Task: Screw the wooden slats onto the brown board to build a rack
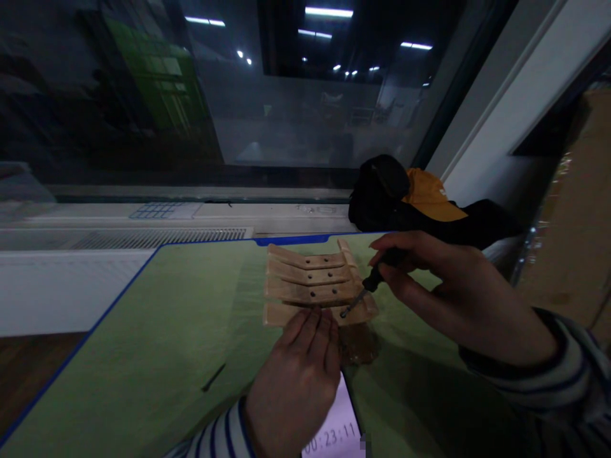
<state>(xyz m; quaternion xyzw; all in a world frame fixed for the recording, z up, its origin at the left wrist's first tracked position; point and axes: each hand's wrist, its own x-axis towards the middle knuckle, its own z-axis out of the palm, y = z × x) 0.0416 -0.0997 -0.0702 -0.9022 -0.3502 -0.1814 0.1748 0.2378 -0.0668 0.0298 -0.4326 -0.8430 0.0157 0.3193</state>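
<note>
A light wooden slatted piece lies on the green tabletop, its bent slats side by side with dark holes and a crossbar along the right end. My left hand presses down on the nearest slat, fingers bent and held together, gripping it against the table. In my right hand is a black-handled screwdriver, held between thumb and fingers. Its shaft slants down left, and the tip meets a hole or screw head in the nearest slat; which one I cannot tell. A brownish see-through packet sits just below the wood.
A phone showing a timer lies partly under my left hand. Left of it is a thin dark rod. The green table has a blue edge. Behind it are a radiator, a windowsill, a black-and-orange cap and a cardboard box.
</note>
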